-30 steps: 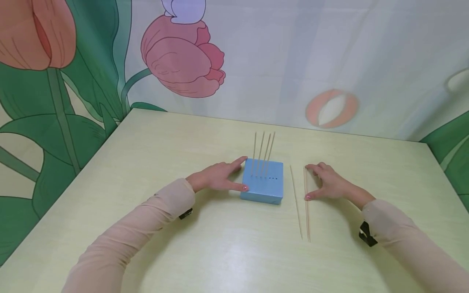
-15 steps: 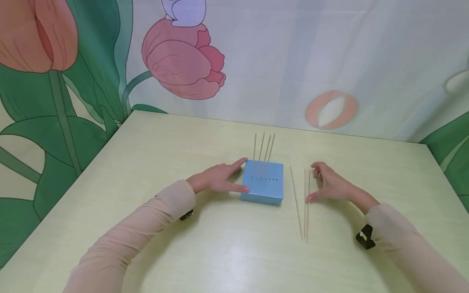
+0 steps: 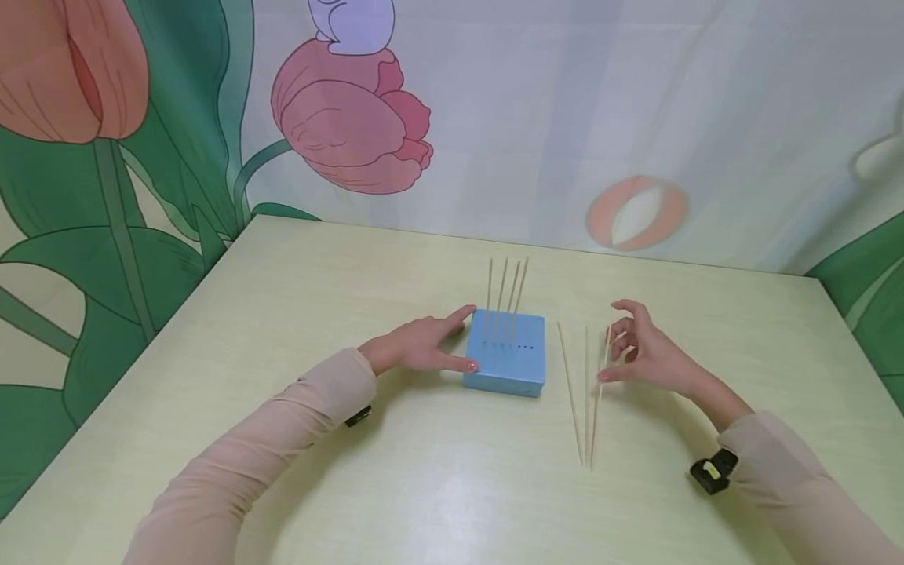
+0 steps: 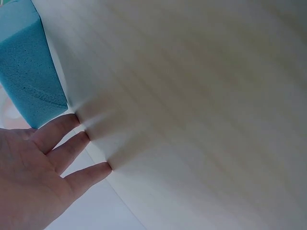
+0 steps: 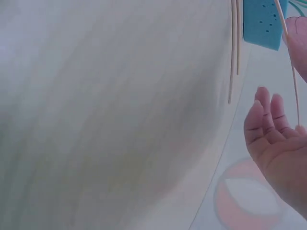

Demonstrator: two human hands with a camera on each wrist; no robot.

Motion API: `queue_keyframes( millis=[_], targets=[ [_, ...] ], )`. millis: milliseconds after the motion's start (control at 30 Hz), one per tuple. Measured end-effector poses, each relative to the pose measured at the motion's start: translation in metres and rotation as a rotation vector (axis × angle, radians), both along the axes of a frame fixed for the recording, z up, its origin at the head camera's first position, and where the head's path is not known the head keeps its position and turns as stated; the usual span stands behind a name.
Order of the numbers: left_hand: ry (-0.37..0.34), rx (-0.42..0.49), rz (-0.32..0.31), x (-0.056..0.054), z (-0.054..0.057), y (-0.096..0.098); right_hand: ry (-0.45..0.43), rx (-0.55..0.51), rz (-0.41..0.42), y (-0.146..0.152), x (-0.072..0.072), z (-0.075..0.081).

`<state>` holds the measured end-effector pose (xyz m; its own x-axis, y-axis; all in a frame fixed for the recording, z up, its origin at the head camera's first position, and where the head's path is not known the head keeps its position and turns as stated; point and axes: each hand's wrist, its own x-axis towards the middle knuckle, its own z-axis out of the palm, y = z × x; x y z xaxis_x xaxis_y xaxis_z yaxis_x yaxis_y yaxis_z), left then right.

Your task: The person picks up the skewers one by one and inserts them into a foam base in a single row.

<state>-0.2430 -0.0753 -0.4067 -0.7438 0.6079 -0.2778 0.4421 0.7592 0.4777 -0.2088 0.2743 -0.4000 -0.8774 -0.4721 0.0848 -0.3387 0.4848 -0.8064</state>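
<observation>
My left hand (image 3: 424, 344) is at the left side of a light-blue foam block (image 3: 504, 370), thumb at its front-left edge and index finger at its back-left corner. The left wrist view shows its other fingers straight, tips against the table. Several thin wooden sticks (image 3: 490, 290) stand upright in the block, in line with a few bare holes (image 3: 526, 347). To the right of the block, my right hand (image 3: 648, 353) pinches another wooden stick (image 3: 597, 424) by its far part, thumb against it, the near end low over the table. That stick (image 5: 293, 72) slants past the thumb in the right wrist view.
Two more wooden sticks (image 3: 569, 384) lie lengthwise on the pale table (image 3: 438, 486), between the block and my right hand. A fabric backdrop with printed flowers (image 3: 353, 118) hangs behind the table's far edge.
My right hand has moved rightwards and lifted the far end of one stick, separating it from the stick beside it. The left hand and the block have stayed put.
</observation>
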Motion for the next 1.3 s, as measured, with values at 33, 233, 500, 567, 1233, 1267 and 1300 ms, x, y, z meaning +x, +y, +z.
queue_keyframes(
  millis=[33,233,500,567,1233,1267,1300],
  targets=[
    [0.000,0.002,-0.002,0.000,0.000,0.000,0.002,-0.020,0.001,0.000,0.001,0.000],
    [-0.003,0.006,0.000,0.001,0.001,0.000,-0.053,-0.118,-0.036,0.000,0.007,0.006],
    [0.004,0.010,0.000,0.000,0.000,-0.001,-0.043,-0.210,-0.046,-0.002,0.012,0.011],
    [0.004,0.008,-0.001,0.000,0.000,-0.001,-0.022,-0.232,-0.037,-0.004,0.013,0.013],
    [0.012,0.007,-0.017,0.000,0.001,-0.001,0.162,-0.315,-0.096,-0.032,0.021,0.052],
    [0.013,0.003,-0.014,0.000,0.000,-0.001,0.177,-0.314,-0.098,-0.033,0.021,0.053],
    [0.010,-0.001,-0.010,0.000,0.001,-0.001,0.188,-0.320,-0.100,-0.035,0.021,0.055]
  ],
)
